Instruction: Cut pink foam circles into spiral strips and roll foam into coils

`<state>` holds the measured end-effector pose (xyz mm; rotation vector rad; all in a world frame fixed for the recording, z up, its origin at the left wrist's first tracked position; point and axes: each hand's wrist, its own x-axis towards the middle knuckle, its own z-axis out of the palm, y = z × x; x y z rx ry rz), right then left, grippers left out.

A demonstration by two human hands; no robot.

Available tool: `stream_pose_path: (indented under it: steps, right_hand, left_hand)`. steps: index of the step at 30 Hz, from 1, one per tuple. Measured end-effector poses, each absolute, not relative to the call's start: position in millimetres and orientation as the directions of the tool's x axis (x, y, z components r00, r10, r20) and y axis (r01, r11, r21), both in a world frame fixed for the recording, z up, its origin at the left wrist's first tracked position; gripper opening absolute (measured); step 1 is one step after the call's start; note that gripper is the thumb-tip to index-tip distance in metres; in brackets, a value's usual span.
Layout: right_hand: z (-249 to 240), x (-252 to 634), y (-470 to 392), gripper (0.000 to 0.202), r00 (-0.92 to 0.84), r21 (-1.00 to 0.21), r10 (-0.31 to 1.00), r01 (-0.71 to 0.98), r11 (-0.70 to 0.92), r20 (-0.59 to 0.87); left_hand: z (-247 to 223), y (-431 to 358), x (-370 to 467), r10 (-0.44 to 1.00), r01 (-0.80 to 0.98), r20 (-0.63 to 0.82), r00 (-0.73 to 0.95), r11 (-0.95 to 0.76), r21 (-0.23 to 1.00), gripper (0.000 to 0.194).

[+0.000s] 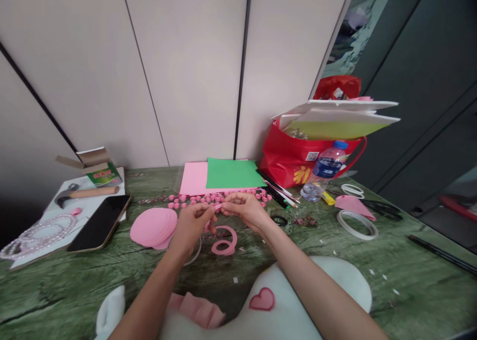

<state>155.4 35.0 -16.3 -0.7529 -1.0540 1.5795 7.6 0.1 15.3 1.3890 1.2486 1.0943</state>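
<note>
My left hand (195, 223) and my right hand (245, 209) meet over the middle of the table, both with fingers closed. Between their fingertips they pinch a small pink paper strip (218, 207). Below them a pink paper spiral (231, 240) curls down to the tabletop; I cannot make out whether it joins the strip. Just behind my hands lie several small pink rolled paper pieces (203, 199). To the left of my left hand is a stack of pink paper circles (153, 227). A pale tape ring (196, 253) is partly hidden by my left hand.
Pink and green paper sheets (234, 174) lie at the back, beside several pens (278, 196). A red bag (286, 153) and a water bottle (323, 173) stand right. Left are a phone (100, 223), hammer (87, 193) and bead string (44, 235). A white plush (290, 305) is in front.
</note>
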Motion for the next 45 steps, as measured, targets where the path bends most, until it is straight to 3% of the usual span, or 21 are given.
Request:
stream_pose_path:
  steps: [10, 45]
  right_hand:
    - [-17.5, 156.3, 37.7, 0.023, -0.267, -0.871, 0.963, -0.482, -0.091, 0.047]
    - [-23.2, 157.7, 39.0, 0.020, -0.328, -0.870, 0.939, -0.487, -0.072, 0.106]
  left_hand:
    - [14.7, 0.2, 7.2, 0.996, 0.141, 0.043, 0.077, -0.053, 0.989, 0.021]
    - [16.7, -0.2, 9.5, 0.995, 0.128, 0.021, 0.094, -0.033, 0.991, 0.022]
